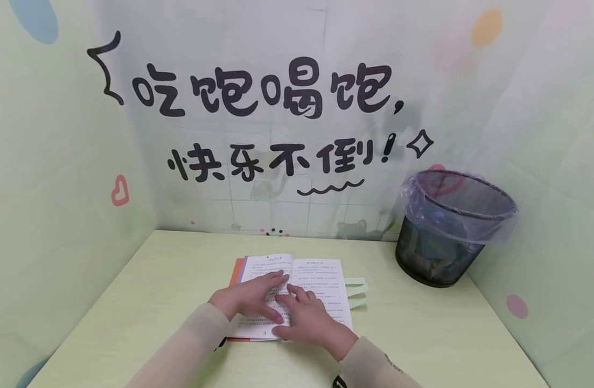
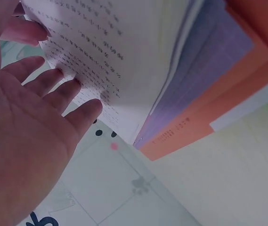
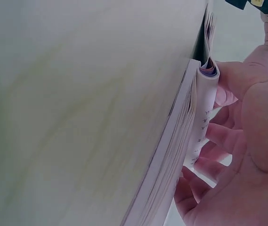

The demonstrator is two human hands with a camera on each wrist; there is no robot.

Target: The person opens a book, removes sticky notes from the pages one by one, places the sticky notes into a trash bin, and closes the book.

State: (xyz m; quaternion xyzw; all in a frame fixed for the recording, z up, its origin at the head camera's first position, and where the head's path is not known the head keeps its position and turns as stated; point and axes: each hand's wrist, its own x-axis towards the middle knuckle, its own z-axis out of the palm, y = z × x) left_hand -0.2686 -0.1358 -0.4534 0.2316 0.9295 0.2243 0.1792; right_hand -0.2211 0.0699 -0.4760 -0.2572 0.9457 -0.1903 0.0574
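Observation:
An open book (image 1: 328,269) with printed pages lies flat on the pale table, its orange cover (image 1: 237,269) and a purple sheet showing along the left edge. My left hand (image 1: 252,295) rests over the left page, with fairly straight fingers reaching toward the centre fold. From the other side, my right hand (image 1: 306,319) lies over the right page, fingers spread and its fingertips at the fold. In the left wrist view the fingertips touch the printed page (image 2: 86,56). The right wrist view shows the thumb and fingers against the pages, above the stacked page edges (image 3: 169,155).
Pale green strips (image 1: 357,288) stick out from the book's right side. A black mesh bin (image 1: 434,253) with a clear purplish liner stands at the table's back right. Printed curtains (image 1: 277,215) enclose the table (image 1: 146,302) at the back and both sides.

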